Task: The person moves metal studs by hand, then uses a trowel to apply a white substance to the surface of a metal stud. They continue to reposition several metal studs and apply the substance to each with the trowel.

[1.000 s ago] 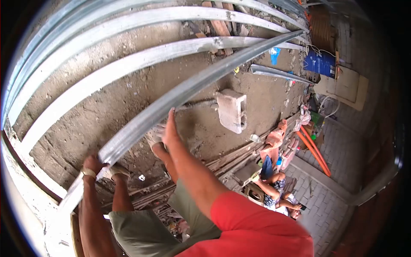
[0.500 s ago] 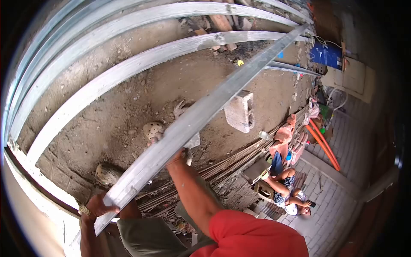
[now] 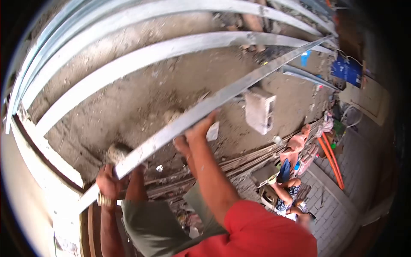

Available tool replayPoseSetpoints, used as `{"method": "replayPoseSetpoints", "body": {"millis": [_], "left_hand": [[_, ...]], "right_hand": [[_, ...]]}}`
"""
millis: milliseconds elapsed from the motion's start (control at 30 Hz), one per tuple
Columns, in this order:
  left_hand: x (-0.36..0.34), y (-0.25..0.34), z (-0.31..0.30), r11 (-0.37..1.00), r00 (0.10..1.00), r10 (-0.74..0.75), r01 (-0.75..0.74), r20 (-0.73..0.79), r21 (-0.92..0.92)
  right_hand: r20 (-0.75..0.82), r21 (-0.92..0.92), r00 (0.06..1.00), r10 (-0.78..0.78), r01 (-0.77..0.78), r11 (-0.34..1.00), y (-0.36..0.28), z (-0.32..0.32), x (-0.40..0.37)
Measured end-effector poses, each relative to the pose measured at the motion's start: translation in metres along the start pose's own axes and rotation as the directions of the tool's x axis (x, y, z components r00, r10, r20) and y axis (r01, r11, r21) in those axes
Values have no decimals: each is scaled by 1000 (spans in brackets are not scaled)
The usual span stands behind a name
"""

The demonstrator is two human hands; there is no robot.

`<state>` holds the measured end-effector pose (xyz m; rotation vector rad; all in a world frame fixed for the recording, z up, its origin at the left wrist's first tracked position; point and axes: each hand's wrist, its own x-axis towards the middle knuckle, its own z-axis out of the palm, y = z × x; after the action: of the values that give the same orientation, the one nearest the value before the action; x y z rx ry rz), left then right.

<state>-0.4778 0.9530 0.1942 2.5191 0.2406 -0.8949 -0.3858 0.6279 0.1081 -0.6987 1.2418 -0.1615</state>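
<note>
A long grey metal beam point(image 3: 231, 91) runs diagonally across the view, from the lower left up to the far right. Near its lower-left end my left hand point(image 3: 109, 180), with a watch on the wrist, is wrapped round it. My right hand point(image 3: 202, 129) grips its lower edge around the middle, the fingers partly hidden by the metal. Below the beam are my feet in clogs; one clog point(image 3: 118, 153) shows beside the left hand, the other is mostly covered.
Several pale beams point(image 3: 171, 49) lie across the dirt floor point(image 3: 205, 68) ahead. A hollow concrete block point(image 3: 258, 110) sits under the beam's right half. To the right are thin rods point(image 3: 239, 162), orange pipes point(image 3: 330, 162) and a seated person point(image 3: 287, 195).
The beam's near end has shifted forward, and the beam now covers most of one clog. My right hand has come out from behind the beam onto its lower edge. The view has shifted too.
</note>
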Motion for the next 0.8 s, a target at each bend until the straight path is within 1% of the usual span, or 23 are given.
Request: {"method": "replayPoseSetpoints", "body": {"millis": [33,67,100,133,167,200,233,300,333,367,400,433,467,500,533,567,600,633,667,700,733,767,800], "left_hand": [[17,-11,9,998,996,61,-59,59,-30],[30,-33,28,991,993,111,-113,-31,-74],[47,-45,31,990,988,87,-72,124,-118],[52,-56,39,986,983,163,-166,89,34],[57,-56,39,996,991,78,-82,112,34],[61,-59,42,993,984,109,-112,142,20],[57,-49,39,991,986,74,-89,148,98],[58,-46,46,987,987,-27,1,158,161],[57,-47,49,977,992,3,-30,122,212],[60,-56,59,980,998,27,-38,58,195],[63,-70,74,966,998,62,-60,-1,250],[71,-72,69,966,993,60,-83,100,246],[74,-66,48,968,981,67,-108,182,225],[84,-77,33,990,923,105,-131,369,46],[100,-82,17,988,812,156,-133,563,-82],[110,-94,17,956,709,226,-30,668,-292],[118,-104,17,875,604,325,100,728,-474],[121,-106,10,897,574,257,157,777,-413],[123,-104,5,913,537,194,207,821,-351],[117,-108,19,872,445,187,336,875,-357],[123,-112,34,893,515,112,323,850,-313],[129,-117,49,910,579,35,319,815,-265],[134,-110,50,940,633,-26,279,774,-196]], "right_hand": [[7,-31,1000,-17,17,999,14,-11,15],[37,-59,999,-30,32,998,26,-6,29],[42,-140,999,6,0,990,42,-10,55],[23,-129,1000,12,-9,992,55,-22,74],[5,-125,999,32,-31,992,52,-6,69],[-28,-129,985,173,-175,976,42,-6,59],[24,-329,982,186,-168,929,40,-12,60],[59,-303,987,148,-124,945,46,-10,64],[16,-276,994,109,-100,956,55,-14,78],[-38,-319,995,94,-101,942,57,-10,76],[-74,-340,992,98,-117,933,58,-13,86],[-106,-360,990,92,-124,925,61,-12,97],[-91,-329,977,191,-211,921,51,-12,90],[-71,-298,955,288,-295,908,35,-1,70],[-221,-345,941,257,-322,881,23,18,42],[-149,-389,956,255,-293,873,9,14,30],[-73,-386,966,247,-256,886,1,13,25],[-59,-364,962,267,-270,892,-5,12,34],[-97,-382,951,295,-309,871,-4,16,41],[-129,-397,940,315,-340,852,-1,23,49],[-159,-410,931,329,-365,836,2,30,59],[-242,-408,908,341,-414,813,7,33,71],[-207,-433,913,352,-408,804,10,36,78]]}}
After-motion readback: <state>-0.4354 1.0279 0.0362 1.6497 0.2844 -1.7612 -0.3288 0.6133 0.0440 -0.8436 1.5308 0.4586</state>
